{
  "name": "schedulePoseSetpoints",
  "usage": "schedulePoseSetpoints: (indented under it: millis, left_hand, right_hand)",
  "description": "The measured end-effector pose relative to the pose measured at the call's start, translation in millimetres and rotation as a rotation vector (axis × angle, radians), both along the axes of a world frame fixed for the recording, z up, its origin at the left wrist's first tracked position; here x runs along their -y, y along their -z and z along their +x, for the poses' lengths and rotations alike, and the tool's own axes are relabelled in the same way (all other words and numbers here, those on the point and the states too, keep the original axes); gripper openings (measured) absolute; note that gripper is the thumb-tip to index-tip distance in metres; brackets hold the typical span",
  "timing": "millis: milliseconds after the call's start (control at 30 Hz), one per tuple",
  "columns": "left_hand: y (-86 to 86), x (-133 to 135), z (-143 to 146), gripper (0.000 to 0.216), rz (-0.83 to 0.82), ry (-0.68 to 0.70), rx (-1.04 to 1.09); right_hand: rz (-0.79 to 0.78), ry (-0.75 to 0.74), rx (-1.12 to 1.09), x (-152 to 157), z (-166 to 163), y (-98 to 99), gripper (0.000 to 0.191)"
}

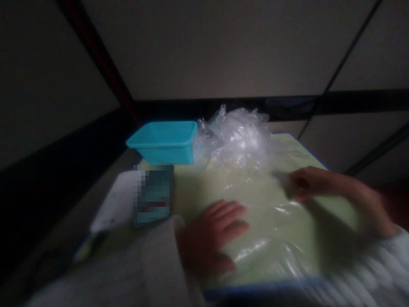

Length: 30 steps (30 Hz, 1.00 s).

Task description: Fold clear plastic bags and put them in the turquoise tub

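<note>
A clear plastic bag [255, 247] is spread flat over the pale green tabletop, with glare along its creases. My left hand [215, 236] lies palm down on its left part, fingers apart. To the right, my right hand [305, 183] is closed in a pinch a little above the table, blurred by motion. A pale, see-through edge of the plastic shows at its fingertips; the exact grip is smeared. Behind both hands rises a crumpled heap of clear plastic [244, 134].
A turquoise plastic basin [164, 154] stands at the back left, touching the heap. In front of it lie a dark flat rectangular object [155, 194], partly pixelated, and a white sheet [116, 200]. The table's blue edge [262, 289] runs close to me; a panelled wall [223, 51] stands behind.
</note>
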<state>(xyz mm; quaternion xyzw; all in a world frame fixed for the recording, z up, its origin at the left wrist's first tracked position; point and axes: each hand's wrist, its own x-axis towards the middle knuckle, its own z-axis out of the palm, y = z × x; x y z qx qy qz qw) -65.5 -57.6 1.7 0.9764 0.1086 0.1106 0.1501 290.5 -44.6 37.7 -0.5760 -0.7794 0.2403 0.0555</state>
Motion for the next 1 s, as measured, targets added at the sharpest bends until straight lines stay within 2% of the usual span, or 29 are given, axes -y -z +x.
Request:
schedulePoseSetpoints:
  millis: [100, 233, 333, 500, 867, 933, 1000]
  left_hand:
    - [-2.1, 1, 1, 0.064, 0.015, 0.006, 0.03]
    - [-5.0, 6, 5, 0.052, -0.014, -0.005, 0.008]
    - [-6.0, 9, 9, 0.056, -0.038, 0.07, -0.026]
    - [-3.1, 9, 8, 0.061, -0.023, 0.111, -0.093]
    - [3.0, 10, 2, 0.073, 0.007, 0.099, -0.062]
    - [2.5, 10, 3, 0.073, 0.014, 0.061, -0.051]
    - [2.6, 10, 5, 0.071, 0.027, -0.023, -0.042]
  right_hand:
    - [-0.136, -0.131, -0.251, 4, -40, -12.2, 0.034]
    - [-0.533, -0.274, -0.484, 9, -83, -10.7, 0.037]
    - [-0.717, -0.285, -0.49, 8, -85, -2.6, 0.04]
    - [-0.862, -0.18, -0.463, -2, -64, 3.9, 0.044]
    - [-0.835, -0.111, -0.403, -5, -33, 1.4, 0.037]
    - [-0.741, -0.134, -0.451, -5, -38, 1.1, 0.035]
    - [-0.524, -0.153, -0.54, -6, -50, 2.2, 0.033]
